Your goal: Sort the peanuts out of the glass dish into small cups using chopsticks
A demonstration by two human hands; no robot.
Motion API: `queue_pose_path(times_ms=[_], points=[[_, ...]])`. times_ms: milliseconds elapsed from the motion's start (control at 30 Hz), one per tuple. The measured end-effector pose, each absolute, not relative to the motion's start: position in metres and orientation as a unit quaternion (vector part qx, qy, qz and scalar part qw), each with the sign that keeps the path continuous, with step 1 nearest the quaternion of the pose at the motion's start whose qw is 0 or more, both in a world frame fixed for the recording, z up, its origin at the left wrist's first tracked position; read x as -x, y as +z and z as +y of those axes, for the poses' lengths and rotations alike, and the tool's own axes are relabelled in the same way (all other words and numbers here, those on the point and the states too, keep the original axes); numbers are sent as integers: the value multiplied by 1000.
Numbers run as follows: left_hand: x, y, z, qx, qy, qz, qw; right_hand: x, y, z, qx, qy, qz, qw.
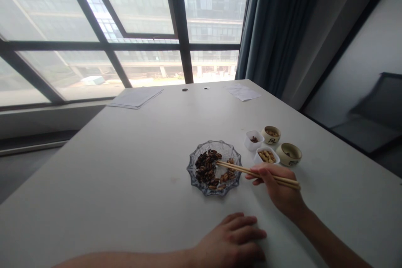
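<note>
From my remote view, the right hand [282, 184] pinches chopsticks [234, 167], tips ahead-left of it among brown pieces [205, 166] in a glass dish [230, 150]. Left hand [234, 238]: palm down on the bench [132, 176], fingers loosely spread, dish ahead. Beyond the right hand: two filled white cups [250, 146] and two ceramic bowls [290, 162], contents partly unclear to me.

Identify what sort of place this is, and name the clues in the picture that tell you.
Probably an office or meeting room: a big white table with stacked papers, what looks like a dark chair on the right, and large windows facing another building.
</note>
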State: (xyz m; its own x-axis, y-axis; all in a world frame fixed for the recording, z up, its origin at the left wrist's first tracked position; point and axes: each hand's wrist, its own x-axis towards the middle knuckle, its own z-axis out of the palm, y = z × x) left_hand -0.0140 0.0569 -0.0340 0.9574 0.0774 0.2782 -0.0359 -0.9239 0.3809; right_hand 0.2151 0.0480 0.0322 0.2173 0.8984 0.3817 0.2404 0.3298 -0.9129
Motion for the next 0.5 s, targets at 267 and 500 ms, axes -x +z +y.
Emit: queue_pose_path(times_ms=[267, 500], points=[[14, -32, 58, -972, 136, 11, 193, -216, 48, 45, 552, 203, -470, 658], [15, -33, 57, -970, 137, 8, 199, -255, 69, 48, 590, 43, -386, 708]])
